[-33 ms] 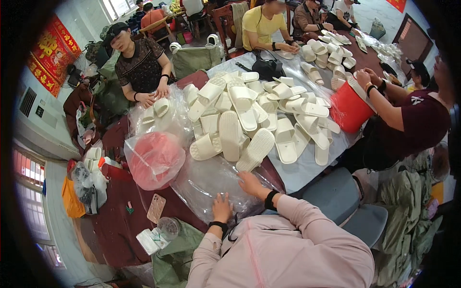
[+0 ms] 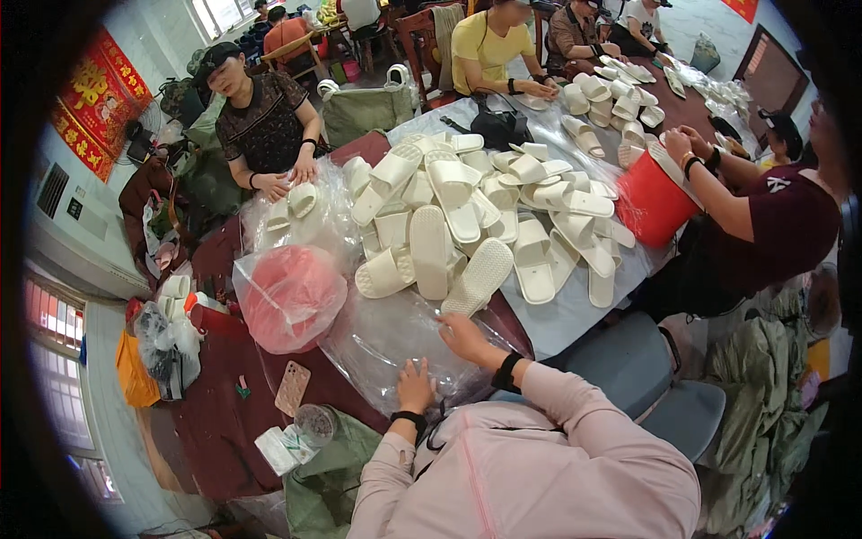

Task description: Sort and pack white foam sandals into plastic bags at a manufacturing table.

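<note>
Beside the pink bag (image 2: 289,296), both hands, left hand (image 2: 414,384) and right hand (image 2: 464,336), rest flat, grip open, on clear plastic bags (image 2: 382,337).

A big pile of white slippers (image 2: 467,225) fills the table just past the right hand (image 2: 462,337). A clear plastic bag (image 2: 386,341) lies under both hands, and the left hand (image 2: 415,384) rests on it. A pink bundle in plastic (image 2: 289,296) blocks the left. A little bare table (image 2: 224,404) shows near the phone (image 2: 292,388).
</note>
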Demonstrator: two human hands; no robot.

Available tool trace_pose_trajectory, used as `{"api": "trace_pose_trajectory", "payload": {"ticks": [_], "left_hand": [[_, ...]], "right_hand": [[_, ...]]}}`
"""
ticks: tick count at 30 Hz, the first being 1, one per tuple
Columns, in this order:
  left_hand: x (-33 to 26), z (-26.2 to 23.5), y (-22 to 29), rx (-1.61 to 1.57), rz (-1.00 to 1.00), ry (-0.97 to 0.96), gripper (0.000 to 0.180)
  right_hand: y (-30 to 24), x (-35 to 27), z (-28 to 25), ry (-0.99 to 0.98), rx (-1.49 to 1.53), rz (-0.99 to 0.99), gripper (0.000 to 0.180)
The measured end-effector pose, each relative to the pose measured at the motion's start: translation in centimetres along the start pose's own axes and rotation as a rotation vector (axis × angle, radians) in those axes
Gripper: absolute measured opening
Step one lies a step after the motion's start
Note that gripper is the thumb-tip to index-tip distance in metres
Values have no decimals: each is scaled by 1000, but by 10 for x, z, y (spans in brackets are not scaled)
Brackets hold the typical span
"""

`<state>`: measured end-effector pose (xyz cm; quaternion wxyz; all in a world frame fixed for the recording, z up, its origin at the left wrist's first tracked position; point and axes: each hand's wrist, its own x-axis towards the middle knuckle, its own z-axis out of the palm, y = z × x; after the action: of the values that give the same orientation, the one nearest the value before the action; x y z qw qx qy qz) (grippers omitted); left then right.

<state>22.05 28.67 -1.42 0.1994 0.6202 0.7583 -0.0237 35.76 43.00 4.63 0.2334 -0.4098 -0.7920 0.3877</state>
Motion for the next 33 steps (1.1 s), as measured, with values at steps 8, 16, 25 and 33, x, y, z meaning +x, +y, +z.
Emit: {"api": "trace_pose_trajectory", "payload": {"ticks": [8, 16, 25, 33], "left_hand": [[20, 29, -18, 49, -19, -70, 68], [24, 9, 1, 175, -51, -114, 67], [25, 2, 5, 189, -93, -195, 70], [26, -6, 10, 157, -118, -242, 69]], "right_hand": [[-284, -72, -213, -418, 1049, -971, 31], [-350, -118, -209, 172, 1119, -1433, 9], [-349, -131, -237, 161, 834, -1357, 10], [-357, -130, -234, 246, 1038, -1051, 10]]}}
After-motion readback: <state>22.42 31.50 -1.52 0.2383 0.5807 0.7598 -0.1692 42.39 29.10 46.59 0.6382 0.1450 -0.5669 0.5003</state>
